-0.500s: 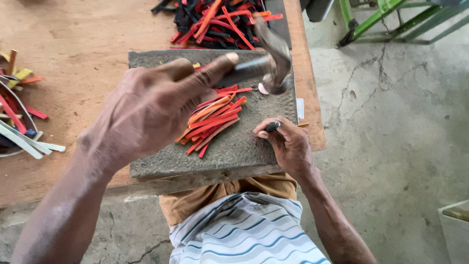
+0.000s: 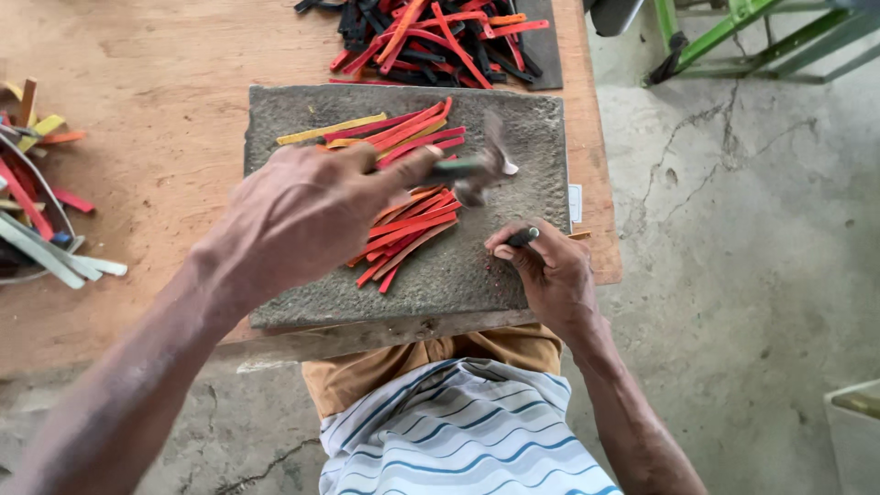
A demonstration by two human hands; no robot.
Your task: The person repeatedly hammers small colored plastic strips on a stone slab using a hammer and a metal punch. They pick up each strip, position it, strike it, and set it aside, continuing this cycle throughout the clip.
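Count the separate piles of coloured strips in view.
3. One lies on the grey slab under the hammer; one, red and black strips, at the table's far edge; one, mixed strips, at left, partly cropped.

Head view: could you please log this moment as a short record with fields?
left hand: gripping a hammer, its head blurred above the slab
right hand: pinching a small dark punch upright on the slab
slab: grey, rough, lying on the wooden table
strips: red, orange and yellow, loose on the slab by the hammer
far pile: black and red strips at the table's far edge
left edge: more coloured strips, partly out of frame
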